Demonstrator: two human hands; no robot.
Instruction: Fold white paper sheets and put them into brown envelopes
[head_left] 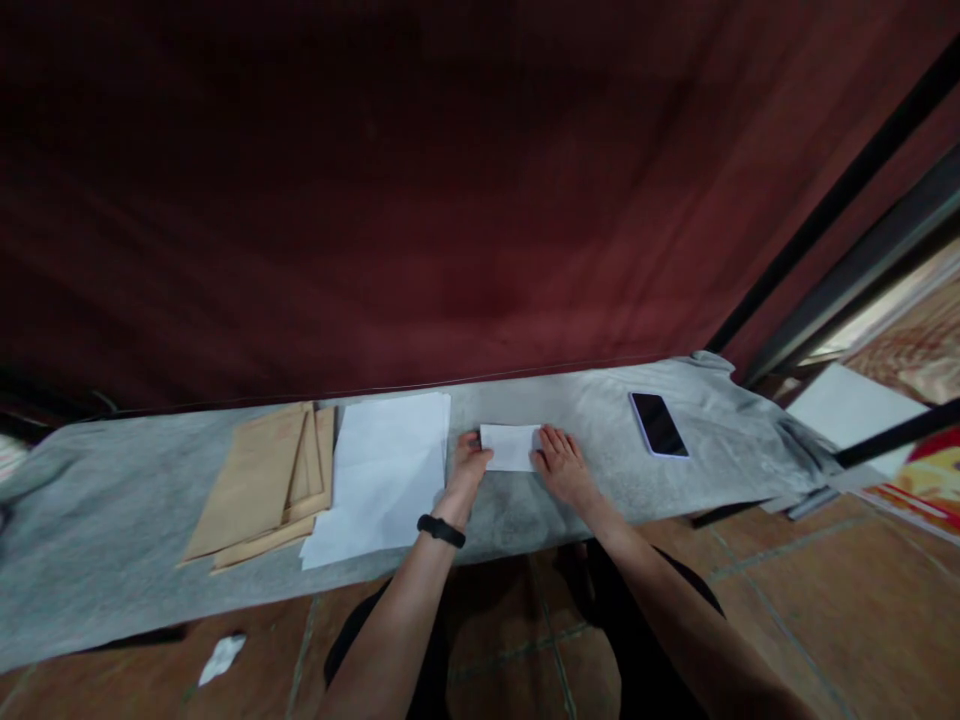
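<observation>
A small folded white paper lies on the grey cloth-covered table. My left hand, with a black band on its wrist, presses the paper's left edge with curled fingers. My right hand lies flat on the paper's right edge, fingers stretched out and apart.
A stack of white sheets lies left of my hands, with brown envelopes beyond it. A dark phone rests face up on the right. A dark red curtain hangs behind the table. A paper scrap lies on the tiled floor.
</observation>
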